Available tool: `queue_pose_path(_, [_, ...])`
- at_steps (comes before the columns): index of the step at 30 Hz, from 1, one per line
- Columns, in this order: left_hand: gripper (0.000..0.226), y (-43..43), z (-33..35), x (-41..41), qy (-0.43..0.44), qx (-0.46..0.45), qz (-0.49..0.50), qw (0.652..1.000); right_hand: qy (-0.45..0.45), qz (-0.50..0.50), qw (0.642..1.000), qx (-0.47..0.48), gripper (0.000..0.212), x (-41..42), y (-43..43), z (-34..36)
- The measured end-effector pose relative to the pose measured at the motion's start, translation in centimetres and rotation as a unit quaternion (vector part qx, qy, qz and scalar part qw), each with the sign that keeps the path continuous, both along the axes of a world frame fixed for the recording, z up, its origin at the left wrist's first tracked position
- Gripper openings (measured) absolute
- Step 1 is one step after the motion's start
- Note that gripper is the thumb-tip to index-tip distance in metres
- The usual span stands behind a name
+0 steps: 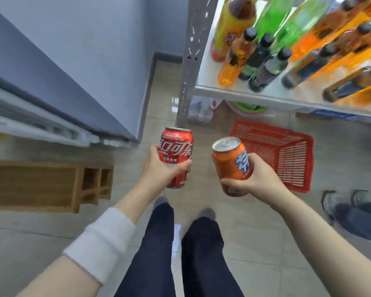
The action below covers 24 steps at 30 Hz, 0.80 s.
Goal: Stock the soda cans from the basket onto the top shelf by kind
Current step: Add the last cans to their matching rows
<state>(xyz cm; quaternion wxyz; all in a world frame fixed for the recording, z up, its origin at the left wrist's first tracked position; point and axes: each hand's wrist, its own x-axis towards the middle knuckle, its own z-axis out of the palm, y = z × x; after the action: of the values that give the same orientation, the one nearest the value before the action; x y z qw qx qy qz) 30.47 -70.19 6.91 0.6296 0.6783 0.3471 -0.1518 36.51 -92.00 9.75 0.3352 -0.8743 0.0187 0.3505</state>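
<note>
Left hand holds red can (upright); right hand orange can.

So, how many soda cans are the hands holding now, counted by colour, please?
Red cola can: 1, held in the left hand
Orange soda can: 1, held in the right hand
Total: 2
</note>
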Motion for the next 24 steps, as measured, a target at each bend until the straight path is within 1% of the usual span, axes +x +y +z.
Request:
queue_pose_path(4, [0.058, -1.7, 8.2, -0.6, -0.066, -0.034, -0.012, 0.997, -0.045, -0.074, 0.995, 0.051, 0.057, -1.8, -1.8, 6.7])
queue_pose_path(8, [0.052, -5.1, 13.1, 0.0, -0.118, -0.062, -0.03, 0.991, -0.101, -0.118, 0.981, 0.116, 0.055, -1.8, -4.7, 11.2])
queue_pose_path(10, [0.05, -7.3, 15.1, 0.7, -0.147, -0.051, -0.041, 0.987, -0.131, -0.121, 0.974, 0.137, 0.053, -1.2, -6.5, 13.2])
queue_pose_path(13, [0.039, -10.3, 17.8, 2.2, -0.202, -0.027, -0.042, 0.978, -0.173, -0.124, 0.963, 0.165, 0.053, -0.1, -9.1, 16.2])
queue_pose_path(14, [0.039, -11.1, 18.6, 2.7, -0.219, -0.023, -0.043, 0.974, -0.182, -0.128, 0.959, 0.177, 0.054, 0.3, -9.7, 17.1])
queue_pose_path(17, [0.048, -12.9, 21.3, 4.1, -0.27, -0.009, -0.043, 0.962, -0.207, -0.133, 0.948, 0.203, 0.056, 1.3, -11.3, 19.9])
queue_pose_path(19, [0.048, -13.4, 23.2, 5.0, -0.296, 0.006, -0.047, 0.954, -0.219, -0.129, 0.942, 0.221, 0.058, 2.1, -11.8, 21.6])
queue_pose_path(22, [0.045, -13.4, 25.8, 6.9, -0.326, 0.016, -0.057, 0.944, -0.23, -0.127, 0.935, 0.239, 0.069, 3.7, -11.9, 24.0])
queue_pose_path(24, [0.048, -13.0, 27.8, 8.5, -0.341, 0.025, -0.057, 0.938, -0.243, -0.125, 0.931, 0.24, 0.068, 4.9, -11.6, 25.5])
